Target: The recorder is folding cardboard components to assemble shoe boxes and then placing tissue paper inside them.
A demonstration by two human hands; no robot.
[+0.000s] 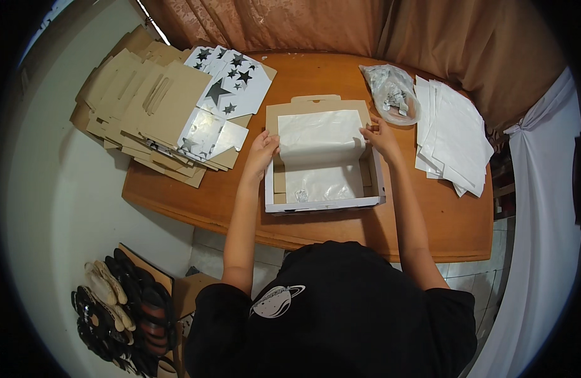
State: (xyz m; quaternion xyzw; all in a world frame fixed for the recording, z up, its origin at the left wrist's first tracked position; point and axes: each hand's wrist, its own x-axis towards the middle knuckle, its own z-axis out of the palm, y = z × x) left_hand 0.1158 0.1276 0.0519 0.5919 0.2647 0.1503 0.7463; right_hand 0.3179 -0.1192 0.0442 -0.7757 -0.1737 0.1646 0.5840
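An open cardboard box (325, 203) stands before me on the table, brown inside and white outside, its lid raised at the far side. A thin white sheet (318, 135) lines the box floor and rises against the lid. My left hand (262, 151) is closed at the sheet's left edge, beside the box wall. At the upper right edge, my right hand (380, 135) pinches the same sheet between thumb and fingers. In the near left corner of the box lies a small crinkled patch (301, 195), too small to name.
Flattened cardboard boxes (139, 94) with star prints are piled at the table's left. Right of the box are a clear plastic bag (391, 94) with small packets and a stack of white sheets (454, 135). Shoes (120, 309) fill the lower left, near the wall.
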